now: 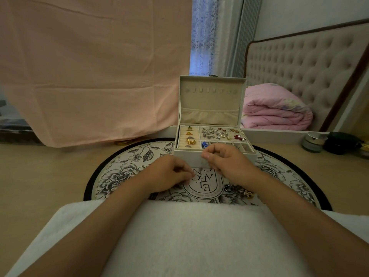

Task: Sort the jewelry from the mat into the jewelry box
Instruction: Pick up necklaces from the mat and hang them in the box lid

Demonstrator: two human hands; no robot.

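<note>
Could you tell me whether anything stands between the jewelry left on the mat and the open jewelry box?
No object does. The remaining jewelry lies on the mat beside the right forearm, and the jewelry box stands just beyond, lid raised; only the right hand hovers between them.

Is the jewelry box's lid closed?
No, the lid of the jewelry box stands upright and open, showing its hooks and pocket inside.

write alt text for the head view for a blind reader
A person's left hand and right hand, fingers curled, are poised over a round floral mat before an open jewelry box. Gold rings and earrings sit in its compartments; a small jewelry pile lies on the mat by the right wrist.
</note>
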